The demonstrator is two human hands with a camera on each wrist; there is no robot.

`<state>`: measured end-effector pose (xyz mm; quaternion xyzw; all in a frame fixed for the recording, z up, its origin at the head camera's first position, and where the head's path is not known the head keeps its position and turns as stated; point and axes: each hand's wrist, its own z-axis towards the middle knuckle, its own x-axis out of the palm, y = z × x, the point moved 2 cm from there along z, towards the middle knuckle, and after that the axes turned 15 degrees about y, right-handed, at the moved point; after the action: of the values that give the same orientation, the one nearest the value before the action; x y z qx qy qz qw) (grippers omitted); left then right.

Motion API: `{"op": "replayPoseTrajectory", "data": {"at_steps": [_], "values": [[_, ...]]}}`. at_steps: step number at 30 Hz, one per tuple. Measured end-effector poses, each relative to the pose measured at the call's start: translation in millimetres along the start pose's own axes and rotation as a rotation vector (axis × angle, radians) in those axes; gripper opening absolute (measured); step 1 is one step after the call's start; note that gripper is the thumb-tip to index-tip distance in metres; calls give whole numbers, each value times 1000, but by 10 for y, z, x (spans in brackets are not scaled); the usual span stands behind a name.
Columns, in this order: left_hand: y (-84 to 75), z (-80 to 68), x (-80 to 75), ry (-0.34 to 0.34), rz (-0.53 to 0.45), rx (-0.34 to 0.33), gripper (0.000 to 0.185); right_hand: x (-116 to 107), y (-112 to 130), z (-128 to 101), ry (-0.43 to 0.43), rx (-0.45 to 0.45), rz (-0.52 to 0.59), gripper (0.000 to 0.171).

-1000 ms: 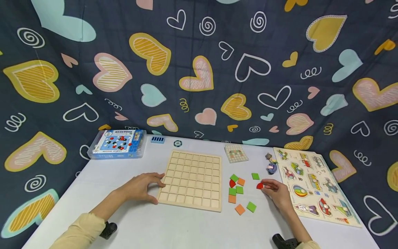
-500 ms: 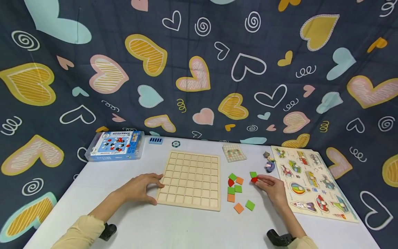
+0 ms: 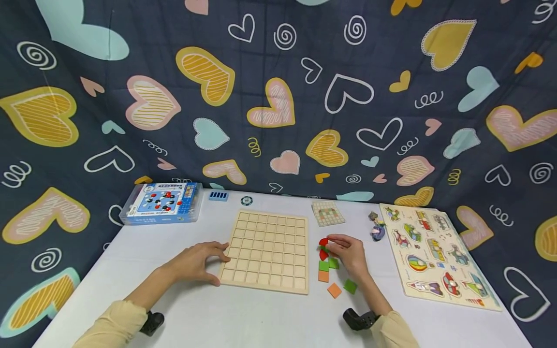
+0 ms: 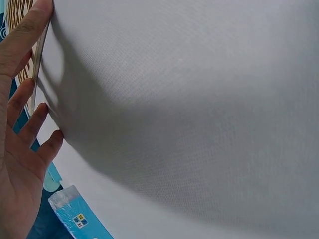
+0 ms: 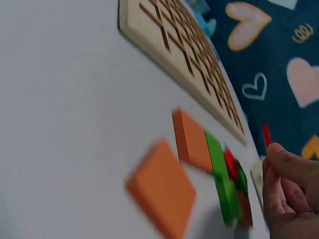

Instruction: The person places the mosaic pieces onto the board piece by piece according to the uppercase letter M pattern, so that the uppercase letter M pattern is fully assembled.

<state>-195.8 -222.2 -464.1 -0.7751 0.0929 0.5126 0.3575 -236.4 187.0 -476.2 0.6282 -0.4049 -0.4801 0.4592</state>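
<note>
Since a second ago the right hand (image 3: pixel 350 253) has carried a red quarter-round piece (image 3: pixel 323 241) leftward, from beside the animal puzzle to the near edge of the tile cluster, while the left has not shifted. Going from the left: the left hand (image 3: pixel 197 261) lies spread and relaxed against the left edge of the wooden grid board (image 3: pixel 267 250), fingertips touching its rim, steadying it on the table (image 3: pixel 243 319). The board's cells all look bare. Right of it lie green and orange square tiles (image 3: pixel 327 271) and a second red piece, close together. The right hand pinches the red piece just above them. I judge this the carrying step; next it calls for moving on over the board and lowering the piece squarely into a cell.
</note>
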Motion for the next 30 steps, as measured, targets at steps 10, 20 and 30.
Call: {"op": "replayPoseTrajectory", "data": {"at_steps": [10, 20, 30], "values": [[-7, 2, -18, 11, 3, -8, 57, 415, 103, 235, 42, -77, -19, 24], [-25, -21, -26, 11, -5, -16, 57, 865, 416, 323, 163, -225, -31, 25], [-21, -18, -7, 12, -18, -22, 57, 1302, 337, 586, 204, -294, -3, 23]]}}
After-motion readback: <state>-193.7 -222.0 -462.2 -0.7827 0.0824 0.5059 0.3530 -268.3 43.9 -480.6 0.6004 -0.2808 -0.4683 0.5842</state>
